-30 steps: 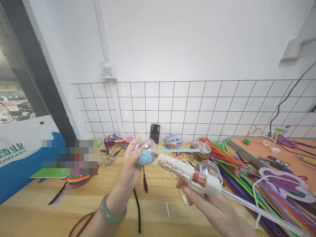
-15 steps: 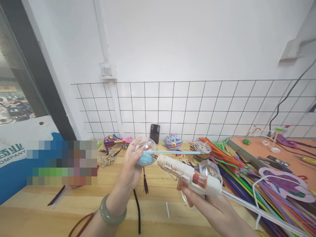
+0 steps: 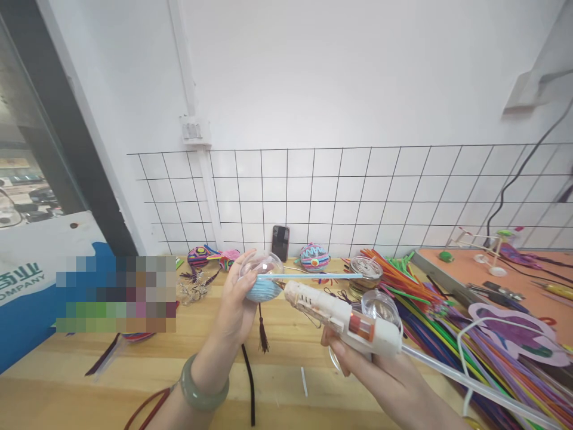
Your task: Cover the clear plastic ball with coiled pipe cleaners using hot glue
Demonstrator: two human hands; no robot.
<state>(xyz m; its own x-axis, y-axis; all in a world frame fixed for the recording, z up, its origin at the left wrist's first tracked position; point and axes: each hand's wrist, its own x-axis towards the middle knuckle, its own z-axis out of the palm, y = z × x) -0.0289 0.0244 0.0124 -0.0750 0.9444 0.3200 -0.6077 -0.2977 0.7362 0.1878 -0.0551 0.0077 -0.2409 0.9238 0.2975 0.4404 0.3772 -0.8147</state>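
My left hand [image 3: 237,298] is closed round a clear plastic ball [image 3: 267,264] whose lower part is wrapped in light blue pipe cleaner [image 3: 263,289]. A loose length of light blue pipe cleaner [image 3: 320,276] sticks out from the ball to the right. From the ball's underside hangs a dark tassel [image 3: 263,337]. My right hand [image 3: 364,364] grips a white hot glue gun [image 3: 329,307], its nozzle at the right side of the blue wrapping. A clear glue stick [image 3: 470,382] runs out of the gun's back end.
Bundled coloured pipe cleaners [image 3: 441,322] lie at the right, beside an orange board [image 3: 483,269] with tools. Decorated balls [image 3: 314,257] and a phone [image 3: 280,242] stand along the gridded wall. A clear plastic half-ball [image 3: 380,307] lies behind the glue gun. A black strip [image 3: 249,382] lies in front.
Both hands hold almost the same pose, with the glue gun's nozzle staying against the blue wrapping. The view has shifted very slightly.
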